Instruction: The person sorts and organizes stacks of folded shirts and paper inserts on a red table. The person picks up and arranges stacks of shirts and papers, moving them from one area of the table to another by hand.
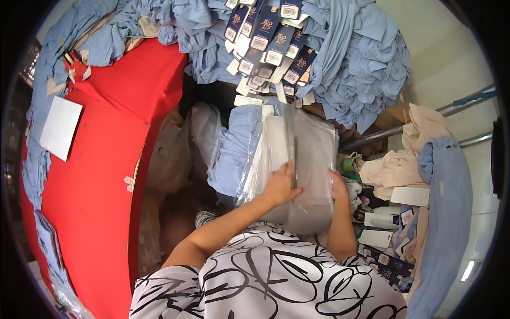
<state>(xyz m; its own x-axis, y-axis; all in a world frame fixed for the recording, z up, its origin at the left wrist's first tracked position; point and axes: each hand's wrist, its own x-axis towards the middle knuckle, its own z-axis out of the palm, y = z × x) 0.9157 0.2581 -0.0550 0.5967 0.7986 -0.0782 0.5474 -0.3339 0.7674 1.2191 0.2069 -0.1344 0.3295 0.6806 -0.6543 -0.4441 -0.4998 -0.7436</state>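
A stack of clear plastic bags (316, 159) lies in front of me, with white sheets showing at its left part. My left hand (281, 187) rests over the middle of the stack, fingers stretched out and thumb apart, touching the plastic. At the stack's right edge, my right hand (338, 186) is closed round the border of the bags; part of its fingers is hidden. Left of the stack sits a folded light-blue garment (234, 143), partly under clear plastic. Beyond the bags hang several dark-blue tags (265, 42) with white labels.
A red-covered table (101, 175) fills the left side, with a white card (61, 128) on it. Piles of light-blue garments (361, 64) curve across the far side. On the right are a metal rail (382, 133), beige cloth (393, 173) and more tags (385, 263).
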